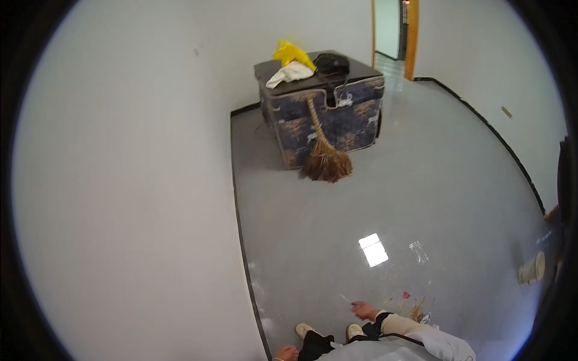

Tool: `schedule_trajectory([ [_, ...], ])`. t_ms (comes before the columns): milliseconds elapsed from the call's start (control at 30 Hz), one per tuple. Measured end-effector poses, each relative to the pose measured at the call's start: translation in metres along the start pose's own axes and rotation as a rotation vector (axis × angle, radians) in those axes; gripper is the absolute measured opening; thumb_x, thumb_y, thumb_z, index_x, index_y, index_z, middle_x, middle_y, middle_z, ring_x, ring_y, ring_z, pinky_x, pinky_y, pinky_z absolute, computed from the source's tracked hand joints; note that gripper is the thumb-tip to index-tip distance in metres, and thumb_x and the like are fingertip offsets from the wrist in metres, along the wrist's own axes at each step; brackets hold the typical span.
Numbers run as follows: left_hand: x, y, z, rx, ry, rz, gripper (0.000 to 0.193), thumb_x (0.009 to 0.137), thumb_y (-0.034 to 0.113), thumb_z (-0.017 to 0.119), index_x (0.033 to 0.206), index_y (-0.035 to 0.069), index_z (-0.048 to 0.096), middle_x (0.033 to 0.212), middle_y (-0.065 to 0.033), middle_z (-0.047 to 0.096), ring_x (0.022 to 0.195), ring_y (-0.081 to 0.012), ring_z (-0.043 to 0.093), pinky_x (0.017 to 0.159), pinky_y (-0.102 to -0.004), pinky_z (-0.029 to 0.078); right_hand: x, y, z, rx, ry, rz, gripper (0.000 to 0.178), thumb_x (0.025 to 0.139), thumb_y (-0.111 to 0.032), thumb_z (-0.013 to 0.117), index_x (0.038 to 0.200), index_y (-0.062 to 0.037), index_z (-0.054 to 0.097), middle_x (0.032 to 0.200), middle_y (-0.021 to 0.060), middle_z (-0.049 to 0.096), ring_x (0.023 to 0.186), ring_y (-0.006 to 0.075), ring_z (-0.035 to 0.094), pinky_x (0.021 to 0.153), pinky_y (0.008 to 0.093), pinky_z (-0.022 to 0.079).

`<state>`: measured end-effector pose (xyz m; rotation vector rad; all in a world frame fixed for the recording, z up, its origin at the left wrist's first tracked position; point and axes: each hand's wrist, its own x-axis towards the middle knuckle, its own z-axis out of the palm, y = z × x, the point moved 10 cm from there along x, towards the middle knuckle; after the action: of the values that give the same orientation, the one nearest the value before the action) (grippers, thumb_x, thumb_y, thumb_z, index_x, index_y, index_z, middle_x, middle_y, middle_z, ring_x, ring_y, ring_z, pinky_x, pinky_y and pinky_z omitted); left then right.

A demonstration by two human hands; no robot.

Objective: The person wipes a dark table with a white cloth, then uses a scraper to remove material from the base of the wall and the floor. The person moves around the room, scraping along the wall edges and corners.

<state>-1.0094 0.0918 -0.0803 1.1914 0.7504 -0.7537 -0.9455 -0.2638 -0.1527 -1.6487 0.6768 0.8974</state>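
Lying ungathered just right of the right hand, straw litter seems left over, the broom leaning far off, the left hand apart, both grips unclear.

Smooth, glossy floor seen below right hand; matt wall seen left of left hand; well ahead of both, cloth-covered table noted; rough, straw-like broom noted.

Bright glare on floor; dark, curved rim.
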Motion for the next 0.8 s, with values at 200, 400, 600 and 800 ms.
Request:
schedule_trajectory([
  [200,-0.02,0.111,-0.114,0.003,0.19,0.084,0.031,0.09,0.023,0.053,0.113,0.002,0.052,0.091,-0.0122,0.063,0.079,-0.0204,0.062,0.067,-0.0314,0.053,-0.012,-0.066,-0.096,-0.018,0.446,-0.082,0.041,0.084,-0.02,0.048,0.121,-0.0032,0.051,0.076,0.0133,0.062,0.058,0.0223,0.06,0.053,0.0334,0.05],
  [400,0.032,0.223,-0.094,0.117,0.104,0.124,0.03,0.09,0.023,0.053,0.112,0.002,0.051,0.091,-0.0127,0.063,0.078,-0.0209,0.062,0.067,-0.0319,0.053,0.012,-0.076,-0.117,-0.097,0.575,-0.276,0.043,0.084,-0.016,0.047,0.127,-0.0075,0.044,0.071,0.0088,0.058,0.053,0.0185,0.054,0.045,0.0337,0.045],
  [600,0.1,0.328,-0.038,0.263,0.077,0.104,0.03,0.09,0.022,0.053,0.112,0.003,0.051,0.09,-0.0132,0.063,0.078,-0.0214,0.062,0.066,-0.0324,0.053,0.056,-0.184,-0.122,-0.13,0.532,-0.091,0.041,0.082,-0.017,0.041,0.121,-0.0076,0.051,0.09,0.0191,0.063,0.072,0.0302,0.062,0.065,0.0402,0.049],
  [800,0.179,0.403,0.08,0.465,-0.096,0.033,0.029,0.09,0.022,0.053,0.112,0.003,0.051,0.09,-0.0137,0.063,0.077,-0.0219,0.062,0.065,-0.0329,0.054,0.111,-0.315,-0.194,-0.171,0.632,-0.273,0.034,0.083,-0.017,0.039,0.111,-0.0079,0.054,0.105,0.0194,0.06,0.1,0.0364,0.055,0.084,0.0438,0.043],
])
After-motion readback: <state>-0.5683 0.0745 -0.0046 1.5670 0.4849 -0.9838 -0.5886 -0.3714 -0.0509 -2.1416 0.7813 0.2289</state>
